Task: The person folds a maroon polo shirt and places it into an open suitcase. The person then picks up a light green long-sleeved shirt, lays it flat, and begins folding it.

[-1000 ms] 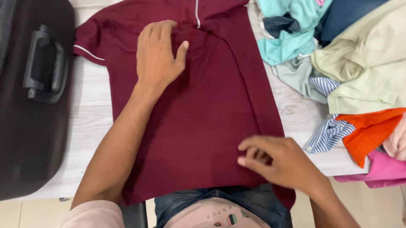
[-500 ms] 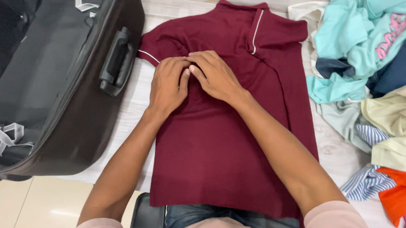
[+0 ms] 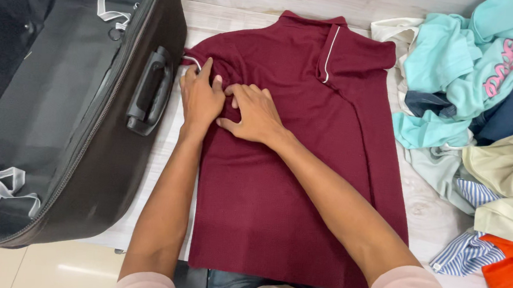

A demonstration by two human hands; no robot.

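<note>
Lying flat along the pale wood-grain counter [image 3: 426, 216], a maroon polo shirt [image 3: 277, 187] has its hem at the near edge by the person's waist and its collar at the far side, with one side already folded inward so a white-piped edge runs down from the collar. Both forearms reach out over the shirt from pink sleeves at the bottom of the view. The left hand [image 3: 199, 98] rests palm down on the shirt's left sleeve area, its fingers [image 3: 204, 69] stretched out and only slightly spread, pressing the cloth near the white-trimmed cuff rather than gripping it. The right hand [image 3: 252, 113] lies just beside it, touching it at the thumb side, with its fingers [image 3: 242, 92] bent and spread over a bunched ridge of fabric; whether any cloth is pinched underneath cannot be told. To the left, touching the counter's edge beside the left hand, an open dark suitcase [image 3: 48, 117] shows a grey lining, a black handle [image 3: 149, 91] and white straps. To the right sits a heap of loose clothes [image 3: 487, 118]: turquoise, navy, pale green, blue-striped, orange and pink pieces.
</note>
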